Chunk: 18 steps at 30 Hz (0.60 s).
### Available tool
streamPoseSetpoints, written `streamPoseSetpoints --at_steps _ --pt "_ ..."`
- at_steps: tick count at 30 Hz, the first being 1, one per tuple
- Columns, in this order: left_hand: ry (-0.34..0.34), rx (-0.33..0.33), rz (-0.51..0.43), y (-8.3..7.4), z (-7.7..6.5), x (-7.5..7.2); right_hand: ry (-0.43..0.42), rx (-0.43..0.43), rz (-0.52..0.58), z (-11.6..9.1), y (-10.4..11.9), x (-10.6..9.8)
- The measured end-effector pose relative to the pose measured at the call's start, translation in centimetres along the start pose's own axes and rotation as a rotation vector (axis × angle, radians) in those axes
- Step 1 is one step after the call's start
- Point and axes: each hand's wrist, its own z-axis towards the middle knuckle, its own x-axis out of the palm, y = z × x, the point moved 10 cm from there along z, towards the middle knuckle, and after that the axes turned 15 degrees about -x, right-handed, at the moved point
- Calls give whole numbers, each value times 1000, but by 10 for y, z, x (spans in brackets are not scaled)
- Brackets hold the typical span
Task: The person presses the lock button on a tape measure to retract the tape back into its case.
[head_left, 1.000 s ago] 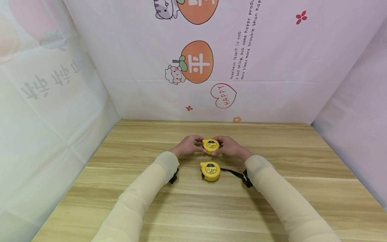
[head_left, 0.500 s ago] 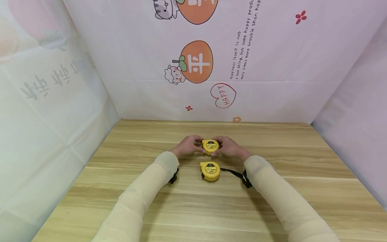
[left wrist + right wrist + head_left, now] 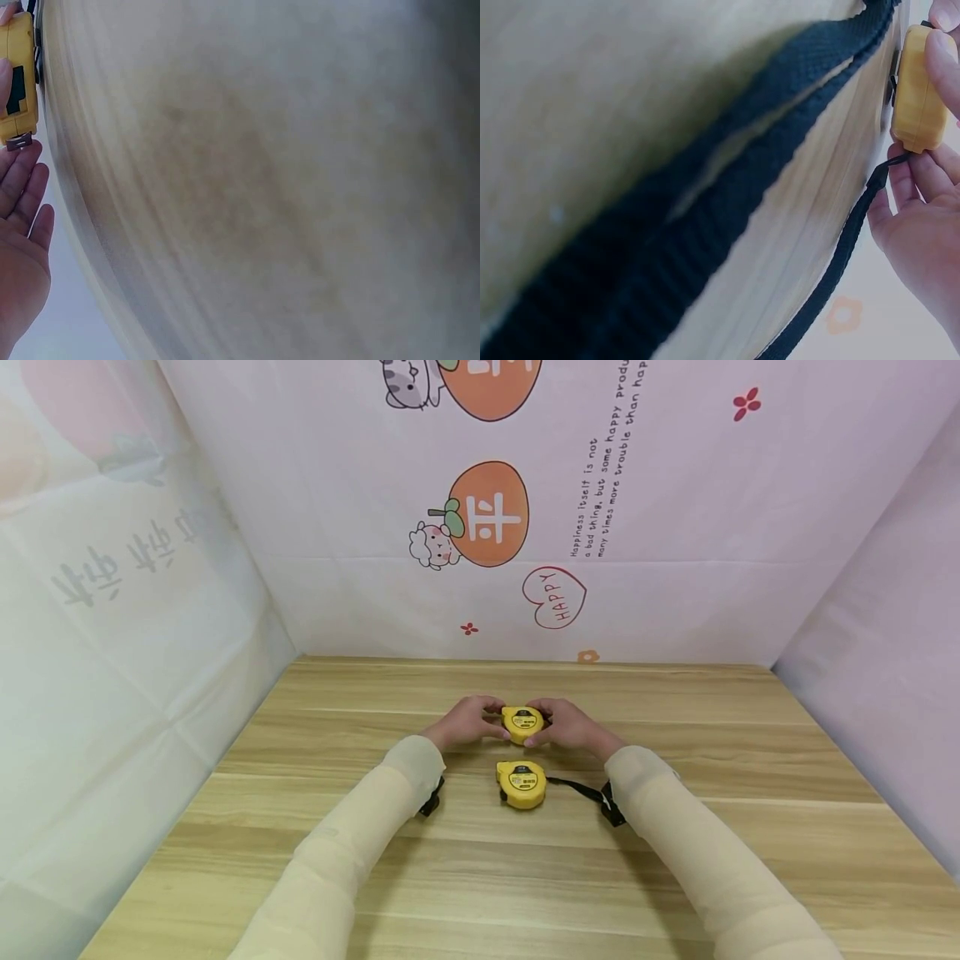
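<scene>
Two yellow tape measures lie one behind the other in the head view. The far tape measure [image 3: 522, 723] is between both hands. My left hand [image 3: 468, 721] holds its left side, the thumb in front and the fingers behind; in the left wrist view the fingers [image 3: 28, 191] are at the metal hook [image 3: 19, 141]. My right hand [image 3: 572, 723] grips the opposite side, with its thumb [image 3: 945, 67] on the yellow case in the right wrist view. The near tape measure [image 3: 522, 785] rests on the table in front of the hands, label up.
A black wrist strap [image 3: 576, 787] runs from the near tape measure toward the right wrist's black camera mount [image 3: 612, 804]. Another black mount [image 3: 431, 797] sits under the left wrist. The wood-grain table [image 3: 480, 877] meets white printed cloth walls [image 3: 360, 593] at the back and sides.
</scene>
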Motion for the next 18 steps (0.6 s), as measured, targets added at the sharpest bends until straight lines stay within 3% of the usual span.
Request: streamPoseSetpoints --at_steps 18 --pt "8 -12 -8 -4 -7 -4 23 18 39 -4 6 -1"
